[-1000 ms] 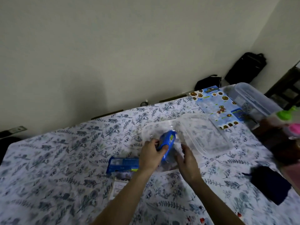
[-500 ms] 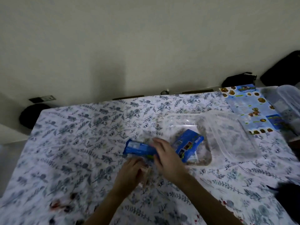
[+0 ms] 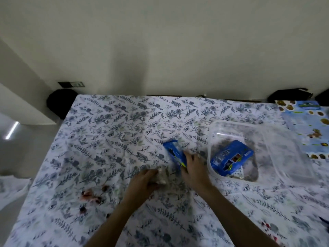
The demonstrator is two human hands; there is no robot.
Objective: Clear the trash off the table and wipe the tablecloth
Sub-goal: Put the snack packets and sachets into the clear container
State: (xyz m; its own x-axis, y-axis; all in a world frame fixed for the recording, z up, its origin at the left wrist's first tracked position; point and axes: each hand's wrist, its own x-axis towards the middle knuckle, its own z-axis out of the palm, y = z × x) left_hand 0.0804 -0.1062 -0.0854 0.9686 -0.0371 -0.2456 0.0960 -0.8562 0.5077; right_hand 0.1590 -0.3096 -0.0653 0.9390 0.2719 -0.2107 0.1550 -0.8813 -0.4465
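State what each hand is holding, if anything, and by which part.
The left hand closes on a crumpled pale wrapper at its left side. The right hand grips the near end of a blue snack packet lying on the tablecloth.

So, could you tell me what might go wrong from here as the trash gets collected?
1. The right hand rests on the blue wrapper without clearly gripping it, so it may slide on the tablecloth rather than lift.
2. The left hand closes on a crumpled wrapper; loose bits could drop out.
3. The reddish crumbs near the left edge could smear if wiped rather than picked up.
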